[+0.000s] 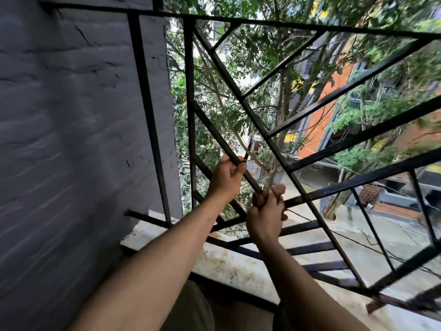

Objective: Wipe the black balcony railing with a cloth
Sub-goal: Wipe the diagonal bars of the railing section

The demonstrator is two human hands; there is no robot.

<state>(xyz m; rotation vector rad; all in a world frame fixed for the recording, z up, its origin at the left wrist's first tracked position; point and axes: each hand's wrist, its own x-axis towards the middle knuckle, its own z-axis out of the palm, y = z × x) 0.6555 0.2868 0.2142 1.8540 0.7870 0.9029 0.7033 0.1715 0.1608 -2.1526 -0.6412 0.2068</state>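
The black balcony railing (241, 96) is a grille of upright, slanted and crossing metal bars filling the middle and right of the view. My left hand (226, 177) grips one slanted bar, thumb and fingers curled round it. Just below and to the right, my right hand (267, 211) is clenched where that slanted bar meets a cross bar. A small dark brownish wad, apparently the cloth (257, 199), shows at the left of its fingers, pressed against the bar. Most of the cloth is hidden inside the fist.
A grey painted wall (71, 115) fills the left side. A stained white ledge (226, 266) runs under the railing. Beyond the bars are trees (262, 56), an orange building (327, 111) and a street far below.
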